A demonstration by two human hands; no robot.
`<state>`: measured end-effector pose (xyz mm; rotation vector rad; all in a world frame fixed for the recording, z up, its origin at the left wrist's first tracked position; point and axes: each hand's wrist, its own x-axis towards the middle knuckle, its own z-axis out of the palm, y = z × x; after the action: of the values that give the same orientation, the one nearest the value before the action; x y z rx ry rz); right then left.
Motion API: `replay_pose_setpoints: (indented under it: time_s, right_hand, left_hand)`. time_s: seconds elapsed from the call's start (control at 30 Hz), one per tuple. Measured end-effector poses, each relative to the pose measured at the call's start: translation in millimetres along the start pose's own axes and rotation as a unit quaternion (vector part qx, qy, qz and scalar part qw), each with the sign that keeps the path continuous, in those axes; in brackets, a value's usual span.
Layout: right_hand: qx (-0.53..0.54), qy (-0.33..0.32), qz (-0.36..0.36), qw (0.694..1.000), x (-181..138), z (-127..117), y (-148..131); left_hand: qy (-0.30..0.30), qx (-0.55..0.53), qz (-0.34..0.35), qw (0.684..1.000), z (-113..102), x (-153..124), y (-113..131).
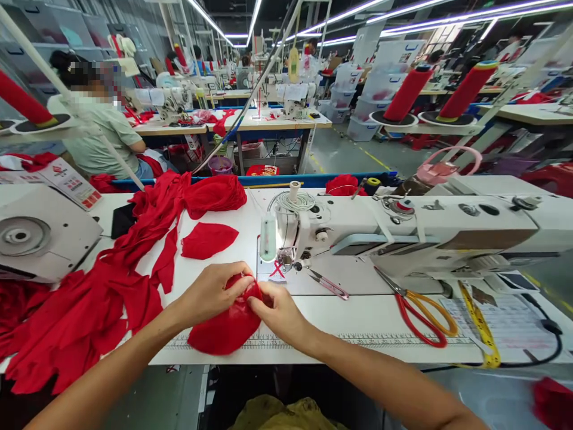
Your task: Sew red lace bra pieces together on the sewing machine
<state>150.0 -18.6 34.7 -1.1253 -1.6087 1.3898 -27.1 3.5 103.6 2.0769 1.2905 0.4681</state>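
Red cloth (224, 333) in front of machine (349, 209), to its left; fingers of left hand (219, 289) and right hand (282, 309) pinched together on it. Clear bins (385, 77) stacked beyond machine, contents blurred. Red X (277, 270) at machine's left end; card (76, 184) well left, print unreadable. White surface (358, 313), ruler (322, 341) before machine. Strip lights (256, 13) beyond.

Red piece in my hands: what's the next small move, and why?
I'd probably ease the red piece forward and right, toward the needle end of the sewing machine: the left hand and right hand pinch its upper part, and it isn't under the needle end yet.
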Motion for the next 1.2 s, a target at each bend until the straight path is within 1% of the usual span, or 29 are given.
replay_pose_setpoints:
  time_s: [0.07, 0.1, 0.17, 0.2, 0.23, 0.27, 0.3, 0.37, 0.4, 0.43, 0.5, 0.57, 0.67, 0.73, 0.8, 0.87, 0.97, 1.07, 1.13, 1.2]
  right_hand:
    - [0.020, -0.032, 0.005, 0.999, -5.0, 0.3, 3.6]
    - [0.014, -0.056, -0.010, 0.998, -8.6, -3.1, 4.3]
    - [-0.044, -0.105, -0.082, 0.990, -15.2, -16.5, 4.3]
    - [-0.090, -0.119, -0.130, 0.980, -17.1, -25.7, 4.5]
    - [-0.139, -0.117, -0.176, 0.967, -17.3, -35.9, 5.8]
    - [-0.190, -0.098, -0.212, 0.954, -16.0, -46.7, 8.6]
    - [-0.240, -0.060, -0.230, 0.941, -13.0, -57.3, 13.1]
    - [-0.337, 0.044, -0.221, 0.914, -4.0, -75.6, 26.1]
    - [-0.377, 0.079, -0.212, 0.898, 1.2, -82.4, 33.7]
    - [-0.408, 0.096, -0.206, 0.884, 6.3, -87.4, 41.0]
    - [-0.448, 0.096, -0.207, 0.865, 14.9, -91.8, 53.1]
    - [-0.474, 0.088, -0.221, 0.848, 20.5, -91.3, 60.2]
    - [-0.507, 0.088, -0.246, 0.821, 23.3, -88.5, 63.0]
    - [-0.523, 0.085, -0.259, 0.808, 21.7, -87.5, 61.7]
    - [-0.533, 0.078, -0.269, 0.798, 18.0, -86.8, 59.2]
    - [-0.540, 0.061, -0.277, 0.793, 13.5, -85.8, 56.4]
    - [-0.546, 0.040, -0.279, 0.789, 8.6, -83.8, 53.6]
    - [-0.543, 0.037, -0.274, 0.793, 7.7, -82.9, 52.7]
    - [-0.534, 0.033, -0.270, 0.800, 8.4, -83.2, 52.5]
    - [-0.525, 0.026, -0.264, 0.809, 9.2, -83.8, 52.5]
  left_hand:
    - [-0.010, 0.008, 0.025, 1.000, 5.0, 0.0, -8.3]
    - [-0.008, 0.007, 0.035, 0.999, 8.3, 0.9, -13.2]
    - [0.006, 0.021, 0.044, 0.999, 17.0, 6.0, -22.5]
    - [0.014, 0.043, 0.046, 0.998, 22.4, 10.4, -26.6]
    - [0.018, 0.073, 0.048, 0.996, 28.1, 15.8, -30.4]
    - [0.021, 0.105, 0.049, 0.993, 34.1, 22.0, -33.6]
    - [0.024, 0.134, 0.046, 0.990, 39.8, 28.3, -36.5]
    - [0.026, 0.166, 0.033, 0.985, 49.6, 39.9, -41.0]
    - [0.025, 0.170, 0.027, 0.985, 53.2, 44.4, -42.6]
    - [0.023, 0.169, 0.023, 0.985, 55.8, 47.9, -43.8]
    - [0.021, 0.165, 0.018, 0.986, 58.7, 52.1, -45.8]
    - [0.021, 0.164, 0.014, 0.986, 60.1, 54.0, -48.6]
    - [0.027, 0.161, 0.007, 0.987, 63.9, 53.9, -56.9]
    - [0.045, 0.136, 0.008, 0.990, 66.8, 50.7, -62.8]
    - [0.078, 0.087, 0.019, 0.993, 67.6, 44.1, -64.1]
    - [0.108, 0.028, 0.035, 0.993, 65.0, 35.9, -57.3]
    - [0.106, -0.034, 0.042, 0.993, 58.5, 30.5, -35.3]
    - [0.082, -0.039, 0.001, 0.996, 58.6, 43.2, -19.3]
    - [0.066, -0.023, -0.045, 0.997, 64.3, 58.9, -21.1]
    - [0.051, -0.009, -0.077, 0.996, 71.9, 73.6, -31.5]
